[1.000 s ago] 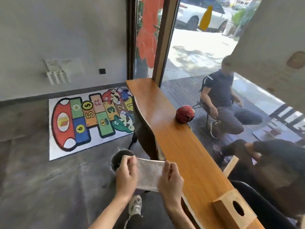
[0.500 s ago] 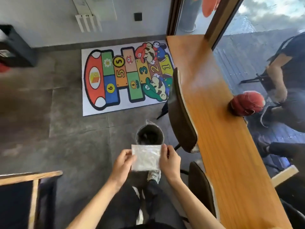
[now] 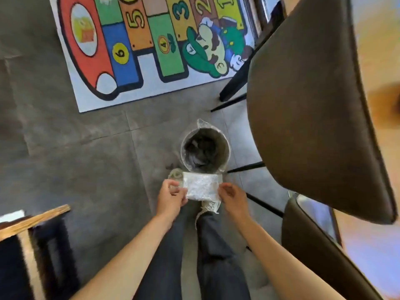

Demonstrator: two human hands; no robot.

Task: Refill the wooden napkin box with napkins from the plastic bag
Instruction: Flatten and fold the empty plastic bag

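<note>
Closer beneath the view than before, the crinkled clear plastic bag [image 3: 203, 188] is pinched at its side edges by the left hand [image 3: 171, 197] and right hand [image 3: 232, 199], stretched between their fingertips just short of the round lined bin [image 3: 205, 151].

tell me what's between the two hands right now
The plastic bag, stretched flat between the left hand and right hand, each pinching one side, above the bin; seen in the head view.

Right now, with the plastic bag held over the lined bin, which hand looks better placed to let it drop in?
Either, marginally the right hand: it pinches the plastic bag at the edge nearer the bin. The left hand pinches the other edge, farther from the bin.
</note>
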